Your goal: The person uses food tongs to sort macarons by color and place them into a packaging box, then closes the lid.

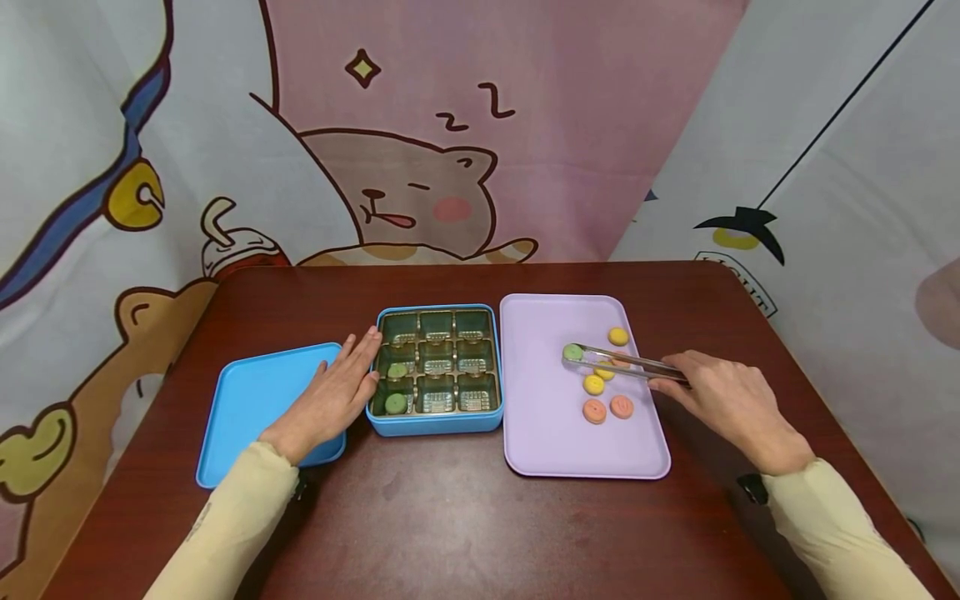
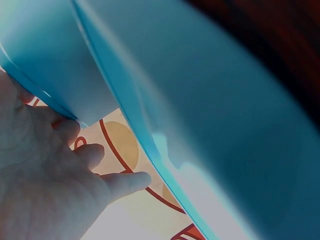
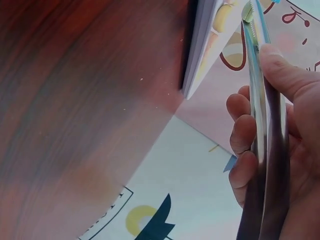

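Pinching the green sweet (image 1: 573, 352) at the tips of the metal tongs (image 1: 626, 363), we held it just above the lilac tray (image 1: 540, 417), near the tray's middle and well short of the blue box (image 1: 437, 424). Our right hand (image 1: 723, 398) was curled round the tongs' handle end, thumb on top — the right wrist view showed the fingers (image 3: 243, 134) wrapped about both blades. Our left hand (image 1: 337, 390) lay flat and relaxed, fingers straight, resting against the box's left wall and partly on the blue lid (image 1: 247, 400) beside it.

To do this step well, we judged, the squeeze had to stay even and light: the sweet looked small, round and smooth, a pale green disc that could slip or dent. Keeping the tongs level and steadying the box with the flat hand seemed the safest way across.

The box's dark insert had nine square cells; two green sweets (image 1: 396, 403) sat in the left column, in the middle and near cells. On the tray lay yellow sweets (image 1: 618, 336) and two orange ones (image 1: 594, 410) — all close together, near the right edge. Everything stood on a dark wooden table (image 1: 450, 517) before a cartoon cloth backdrop (image 1: 420, 167).
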Motion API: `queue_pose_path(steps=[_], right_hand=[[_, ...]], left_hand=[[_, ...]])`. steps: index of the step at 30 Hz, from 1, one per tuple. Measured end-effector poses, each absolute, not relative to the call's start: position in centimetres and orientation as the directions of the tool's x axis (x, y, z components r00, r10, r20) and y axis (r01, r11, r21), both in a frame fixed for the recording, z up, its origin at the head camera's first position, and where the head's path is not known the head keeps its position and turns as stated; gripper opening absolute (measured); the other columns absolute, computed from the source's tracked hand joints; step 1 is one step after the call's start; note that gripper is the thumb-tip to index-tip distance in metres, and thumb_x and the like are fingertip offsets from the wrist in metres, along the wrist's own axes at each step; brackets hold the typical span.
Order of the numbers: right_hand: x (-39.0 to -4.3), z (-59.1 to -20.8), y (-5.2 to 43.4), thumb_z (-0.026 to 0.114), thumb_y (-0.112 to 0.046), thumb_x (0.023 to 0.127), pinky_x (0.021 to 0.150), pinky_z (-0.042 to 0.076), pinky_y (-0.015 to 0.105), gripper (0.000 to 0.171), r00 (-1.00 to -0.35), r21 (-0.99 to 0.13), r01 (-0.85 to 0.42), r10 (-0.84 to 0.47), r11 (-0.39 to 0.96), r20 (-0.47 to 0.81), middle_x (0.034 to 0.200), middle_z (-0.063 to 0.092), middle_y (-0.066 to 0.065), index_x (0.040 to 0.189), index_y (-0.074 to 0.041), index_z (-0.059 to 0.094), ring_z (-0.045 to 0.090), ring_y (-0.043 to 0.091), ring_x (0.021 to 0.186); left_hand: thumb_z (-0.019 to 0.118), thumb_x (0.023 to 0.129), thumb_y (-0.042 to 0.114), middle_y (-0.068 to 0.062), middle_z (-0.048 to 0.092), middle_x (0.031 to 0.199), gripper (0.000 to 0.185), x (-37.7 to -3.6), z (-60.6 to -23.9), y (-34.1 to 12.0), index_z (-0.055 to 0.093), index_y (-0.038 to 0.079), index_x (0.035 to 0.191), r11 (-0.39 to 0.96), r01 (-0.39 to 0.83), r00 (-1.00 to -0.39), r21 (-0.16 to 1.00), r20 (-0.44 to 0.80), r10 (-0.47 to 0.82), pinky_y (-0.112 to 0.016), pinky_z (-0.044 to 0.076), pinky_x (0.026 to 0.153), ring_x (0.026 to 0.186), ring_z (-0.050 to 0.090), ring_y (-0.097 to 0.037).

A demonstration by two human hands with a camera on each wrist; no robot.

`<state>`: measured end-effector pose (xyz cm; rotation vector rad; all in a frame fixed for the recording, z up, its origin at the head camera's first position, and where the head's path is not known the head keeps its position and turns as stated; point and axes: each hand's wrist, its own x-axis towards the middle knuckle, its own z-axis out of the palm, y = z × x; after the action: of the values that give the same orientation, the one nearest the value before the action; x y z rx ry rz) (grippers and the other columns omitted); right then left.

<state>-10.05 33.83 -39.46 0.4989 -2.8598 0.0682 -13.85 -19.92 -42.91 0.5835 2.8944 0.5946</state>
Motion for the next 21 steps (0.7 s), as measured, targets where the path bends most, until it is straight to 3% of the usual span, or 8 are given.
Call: queue_pose_path(steps=[21], right_hand=[[-9.8,-38.4,32.8,0.091,-0.032,0.079,0.043,0.034,0.026,0.041,-0.884,-0.010,-0.368,-0.346,0.930,0.314,0.078,0.067,0.002,0.105,-0.005,0.075,0.045,0.010,0.052]], left_hand=[[0.035,0.114,0.034,-0.006,0.006,0.174,0.062,-13.9,-42.8,-19.9,0.011,0.013,0.168,0.846,0.345,-0.917,0.406,-0.046,0.396,-0.078,0.013,0.114,0.158,0.008,-0.040]])
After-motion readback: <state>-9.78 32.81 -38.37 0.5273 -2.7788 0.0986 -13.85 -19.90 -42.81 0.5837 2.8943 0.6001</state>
